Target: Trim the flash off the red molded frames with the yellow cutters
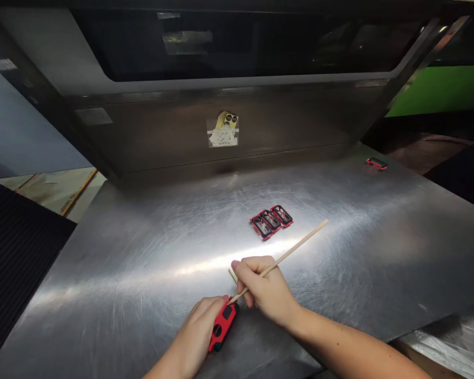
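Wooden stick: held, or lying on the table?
Held: the right hand grips the wooden stick at a slant, tip by the red part in the left hand. Tip touching it: cannot tell.

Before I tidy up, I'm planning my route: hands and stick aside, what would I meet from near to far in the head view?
Red case under the left hand, three red-and-black frames, single red-and-black piece at right, clear pouch on the back panel.

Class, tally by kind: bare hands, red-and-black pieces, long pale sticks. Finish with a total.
Bare hands: 2
Red-and-black pieces: 5
Long pale stick: 1 (yellowish tip nearby uncounted, too hidden to identify)
Total: 8
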`<state>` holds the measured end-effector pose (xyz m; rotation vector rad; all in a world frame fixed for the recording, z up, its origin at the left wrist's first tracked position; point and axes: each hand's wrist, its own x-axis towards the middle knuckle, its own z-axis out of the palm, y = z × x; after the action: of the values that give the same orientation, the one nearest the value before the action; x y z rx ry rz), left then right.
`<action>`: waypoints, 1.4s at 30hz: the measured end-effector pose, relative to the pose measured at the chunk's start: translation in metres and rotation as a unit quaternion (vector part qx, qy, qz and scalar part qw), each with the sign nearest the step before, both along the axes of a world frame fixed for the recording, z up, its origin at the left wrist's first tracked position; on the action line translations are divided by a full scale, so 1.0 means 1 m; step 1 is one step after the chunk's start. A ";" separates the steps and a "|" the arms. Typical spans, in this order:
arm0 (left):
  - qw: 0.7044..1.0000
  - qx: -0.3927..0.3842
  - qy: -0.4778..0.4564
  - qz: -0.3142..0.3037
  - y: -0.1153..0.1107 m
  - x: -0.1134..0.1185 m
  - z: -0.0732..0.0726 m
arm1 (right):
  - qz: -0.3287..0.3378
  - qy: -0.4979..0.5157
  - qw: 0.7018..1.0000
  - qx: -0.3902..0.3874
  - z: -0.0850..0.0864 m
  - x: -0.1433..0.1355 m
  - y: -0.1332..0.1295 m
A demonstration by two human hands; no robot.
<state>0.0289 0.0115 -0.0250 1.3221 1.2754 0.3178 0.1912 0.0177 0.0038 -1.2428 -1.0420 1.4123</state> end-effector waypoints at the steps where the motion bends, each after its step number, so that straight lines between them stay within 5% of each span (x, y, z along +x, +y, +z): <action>1: 1.000 0.005 0.004 -0.001 0.000 0.001 0.002 | 0.008 0.005 1.000 -0.003 0.000 0.000 0.000; 7: 1.000 0.004 0.008 -0.007 0.000 0.007 0.017 | 0.053 0.030 0.998 -0.028 -0.002 -0.002 -0.001; 14: 0.999 -0.023 0.014 0.022 0.002 0.005 0.006 | -0.007 0.023 1.000 -0.006 0.003 0.000 -0.001; 29: 0.999 0.014 0.028 -0.026 0.002 0.003 0.006 | 0.052 0.023 0.998 -0.012 -0.005 -0.002 -0.002; 35: 1.000 0.009 0.025 -0.017 0.002 0.000 -0.002 | 0.001 0.016 1.000 0.005 -0.002 0.000 -0.002; 42: 0.998 0.053 0.018 -0.034 -0.002 0.003 0.013 | 0.030 0.006 0.999 0.015 -0.003 -0.001 -0.003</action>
<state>0.0320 0.0091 -0.0124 1.4643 1.2534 0.3189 0.1905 0.0151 0.0010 -1.1879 -1.0969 1.4437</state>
